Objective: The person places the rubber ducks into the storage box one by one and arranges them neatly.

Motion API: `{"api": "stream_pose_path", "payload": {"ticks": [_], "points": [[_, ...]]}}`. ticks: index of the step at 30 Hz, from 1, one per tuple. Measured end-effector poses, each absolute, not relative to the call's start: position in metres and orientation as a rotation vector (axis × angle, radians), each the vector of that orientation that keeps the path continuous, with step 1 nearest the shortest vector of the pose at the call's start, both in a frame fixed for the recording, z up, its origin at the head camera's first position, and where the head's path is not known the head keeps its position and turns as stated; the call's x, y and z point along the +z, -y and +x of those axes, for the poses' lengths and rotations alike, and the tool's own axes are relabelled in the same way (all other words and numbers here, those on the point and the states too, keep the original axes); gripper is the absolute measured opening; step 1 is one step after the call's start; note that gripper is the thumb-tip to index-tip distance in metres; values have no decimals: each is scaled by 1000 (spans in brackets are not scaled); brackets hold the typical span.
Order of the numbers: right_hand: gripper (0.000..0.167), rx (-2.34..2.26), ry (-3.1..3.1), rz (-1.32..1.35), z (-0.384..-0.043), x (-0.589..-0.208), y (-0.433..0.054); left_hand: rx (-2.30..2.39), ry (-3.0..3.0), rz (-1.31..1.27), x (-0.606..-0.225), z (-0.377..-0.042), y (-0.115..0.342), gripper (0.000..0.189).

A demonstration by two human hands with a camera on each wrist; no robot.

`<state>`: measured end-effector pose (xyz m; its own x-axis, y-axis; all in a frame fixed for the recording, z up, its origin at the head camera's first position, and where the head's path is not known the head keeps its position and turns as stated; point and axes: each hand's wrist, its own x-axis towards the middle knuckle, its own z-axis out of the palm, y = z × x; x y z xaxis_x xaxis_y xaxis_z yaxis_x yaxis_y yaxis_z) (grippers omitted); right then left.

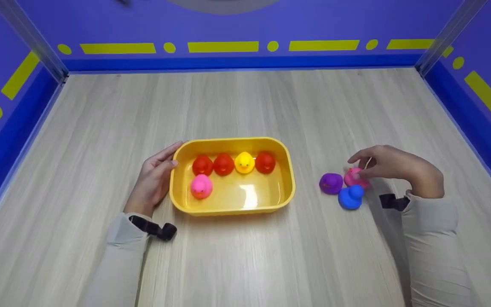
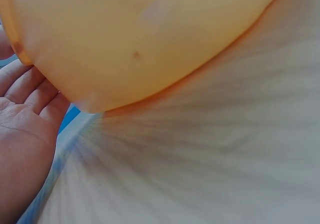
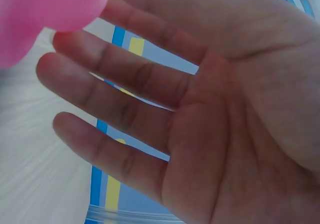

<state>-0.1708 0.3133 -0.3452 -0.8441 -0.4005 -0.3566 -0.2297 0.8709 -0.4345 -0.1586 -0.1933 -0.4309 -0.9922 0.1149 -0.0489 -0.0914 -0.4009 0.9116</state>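
My left hand (image 1: 154, 179) grips the left end of a yellow plastic tub (image 1: 235, 212), thumb at the rim and the other fingers along the outer wall. In the left wrist view, the tub's side (image 2: 150, 49) fills the top, with the fingers against it. Inside the tub, three red rubber ducks (image 1: 223, 164) and a yellow duck (image 1: 244, 163) form a back row; a pink duck (image 1: 201, 186) sits in front at the left. To the right, my right hand (image 1: 392, 166) pinches another pink duck (image 1: 353, 178) between thumb and forefinger; the remaining fingers are spread in the right wrist view.
A purple duck (image 1: 331, 183) and a blue duck (image 1: 350, 197) stand on the wooden table (image 1: 245, 264) close beside the pinched one. Blue-purple panels (image 1: 245, 30) with yellow markings border the table at the back and both sides.
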Motion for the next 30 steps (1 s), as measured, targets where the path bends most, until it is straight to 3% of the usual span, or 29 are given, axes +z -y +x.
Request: {"api": "stream_pose_path", "payload": {"ticks": [30], "points": [[25,-567,-2632,-586,-172,-347,-306,2540,-1624,45,-432,-159,194,53]]}}
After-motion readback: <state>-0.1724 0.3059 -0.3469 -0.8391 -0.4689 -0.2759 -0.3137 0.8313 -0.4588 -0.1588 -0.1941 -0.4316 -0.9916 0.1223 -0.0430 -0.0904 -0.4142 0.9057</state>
